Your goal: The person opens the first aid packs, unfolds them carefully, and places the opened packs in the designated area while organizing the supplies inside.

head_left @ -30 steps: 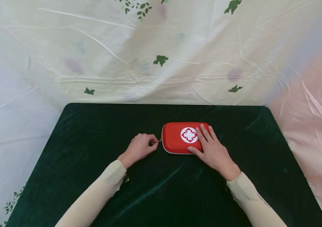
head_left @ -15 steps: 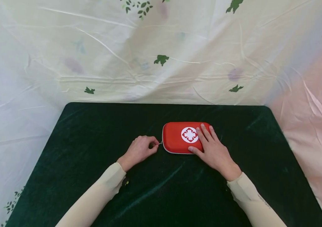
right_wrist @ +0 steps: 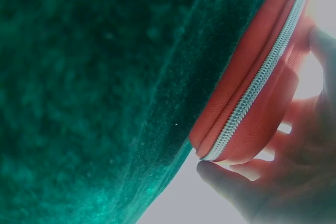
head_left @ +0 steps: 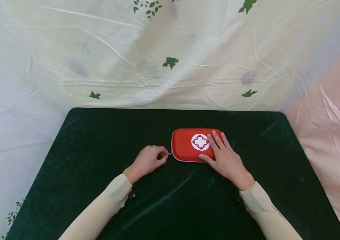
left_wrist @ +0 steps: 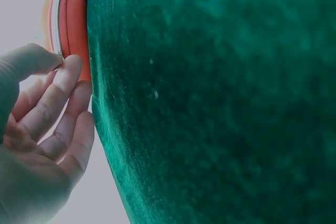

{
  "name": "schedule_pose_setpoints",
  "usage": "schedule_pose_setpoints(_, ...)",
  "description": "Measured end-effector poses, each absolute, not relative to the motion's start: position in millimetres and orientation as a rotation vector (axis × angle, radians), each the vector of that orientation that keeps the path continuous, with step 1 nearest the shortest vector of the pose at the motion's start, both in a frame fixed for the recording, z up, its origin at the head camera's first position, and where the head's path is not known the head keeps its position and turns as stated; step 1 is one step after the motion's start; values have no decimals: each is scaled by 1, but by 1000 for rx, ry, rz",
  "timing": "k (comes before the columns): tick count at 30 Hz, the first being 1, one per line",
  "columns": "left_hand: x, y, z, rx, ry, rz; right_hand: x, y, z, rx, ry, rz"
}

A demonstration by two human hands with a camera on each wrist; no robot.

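A red zippered first-aid case (head_left: 182, 144) with a white cross emblem (head_left: 200, 142) lies flat on dark green cloth. At its left end, my left hand (head_left: 149, 159) pinches the small metal zipper pull (head_left: 170, 153) between thumb and fingertips. The left wrist view shows that pinch right at the zipper (left_wrist: 56, 19), the other fingers loosely bent. Spread over the case's right end, my right hand (head_left: 227, 162) rests with fairly straight fingers on the lid, thumb towards the near edge. In the right wrist view the silver zipper teeth (right_wrist: 252, 85) are meshed along the side.
Dark green velvety cloth (head_left: 104, 133) covers the table, with a crease running diagonally in front of the case. Pale fabric (head_left: 128, 60) printed with green leaves hangs behind and at both sides. Cream sleeves (head_left: 104, 206) cover both forearms.
My left hand has slid a little towards the near side along the case's left end, drawing the zipper pull with it. The right hand and the case stay in place.
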State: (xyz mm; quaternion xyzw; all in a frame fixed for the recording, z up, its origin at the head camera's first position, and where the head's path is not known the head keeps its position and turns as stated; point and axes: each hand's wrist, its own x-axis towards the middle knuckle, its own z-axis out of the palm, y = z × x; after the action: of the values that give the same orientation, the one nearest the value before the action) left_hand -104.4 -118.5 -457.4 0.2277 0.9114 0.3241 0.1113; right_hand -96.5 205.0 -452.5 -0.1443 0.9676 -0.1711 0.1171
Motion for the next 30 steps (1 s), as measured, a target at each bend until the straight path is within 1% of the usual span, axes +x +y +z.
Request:
schedule_pose_setpoints(20,-96,-116,-457,714,2634,943,-97,206,-454,-402,2825,-494)
schedule_pose_setpoints(29,-94,-116,-458,787,2617,929,-97,205,-455,-407,2833,-499)
schedule_pose_setpoints(30,-96,-117,-465,820,2616,929,-96,205,-455,-408,2832,-500)
